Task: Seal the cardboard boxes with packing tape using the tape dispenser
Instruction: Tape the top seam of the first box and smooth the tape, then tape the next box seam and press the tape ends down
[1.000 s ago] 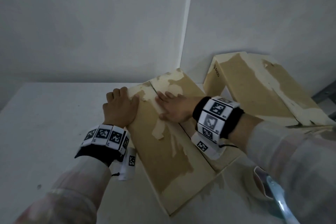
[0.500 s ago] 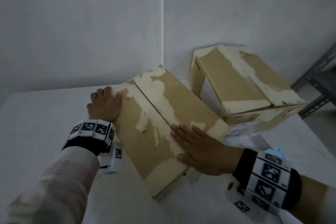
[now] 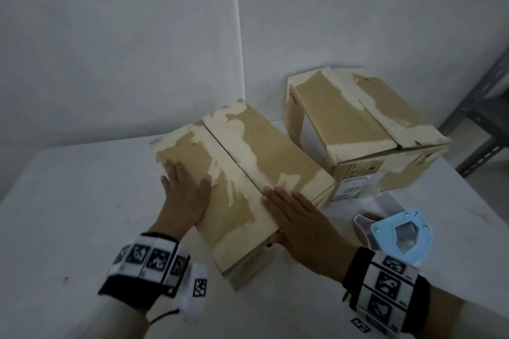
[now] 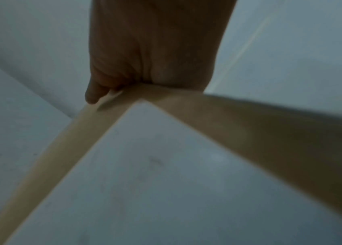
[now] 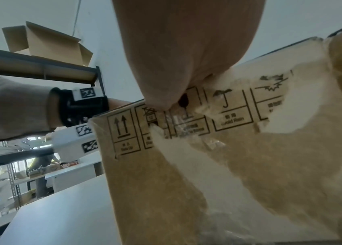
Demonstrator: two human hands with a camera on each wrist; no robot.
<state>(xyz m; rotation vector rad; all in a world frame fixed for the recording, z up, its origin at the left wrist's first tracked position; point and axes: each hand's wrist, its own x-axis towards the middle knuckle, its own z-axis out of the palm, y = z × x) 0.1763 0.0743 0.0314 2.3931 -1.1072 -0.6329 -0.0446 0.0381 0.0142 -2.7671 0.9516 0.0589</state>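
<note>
A closed cardboard box with torn, pale patches lies at an angle on the white table, its centre seam bare. My left hand lies flat on the left flap, fingers straight. My right hand presses flat on the near end of the seam, its thumb down over the box's front face. A second, similar box stands behind to the right. The blue tape dispenser lies on the table right of my right hand, untouched.
White walls meet in a corner behind the boxes. A grey metal rack stands at the right edge. Crumpled clear plastic lies between the second box and the dispenser. In the right wrist view, shelving holds another open box.
My left hand slid from the box's far left corner onto the left flap and flattened. My right hand stayed flat at the near end of the seam. The view shifted, showing the dispenser.
</note>
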